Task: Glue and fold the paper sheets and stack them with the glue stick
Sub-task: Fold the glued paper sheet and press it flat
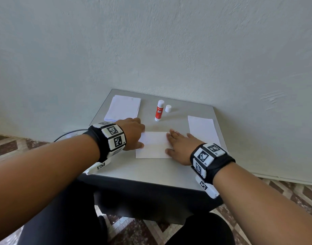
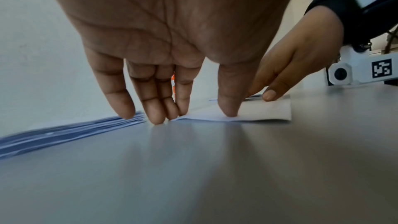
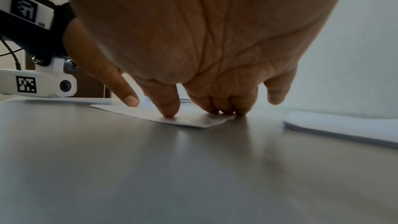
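Both bare forearms reach forward from the person's seat, each wrist wrapped in a black band with tagged white blocks. The left hand sits palm down at the left edge of the folded paper, its thumb tip and straight fingertips pressing down, though whether all the fingers touch the paper is hard to tell. The right hand lies at the paper's right edge, fingers extended and thumb planted on the sheet.

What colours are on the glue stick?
Red label on a white tube; the glue stick shows best in the head view.
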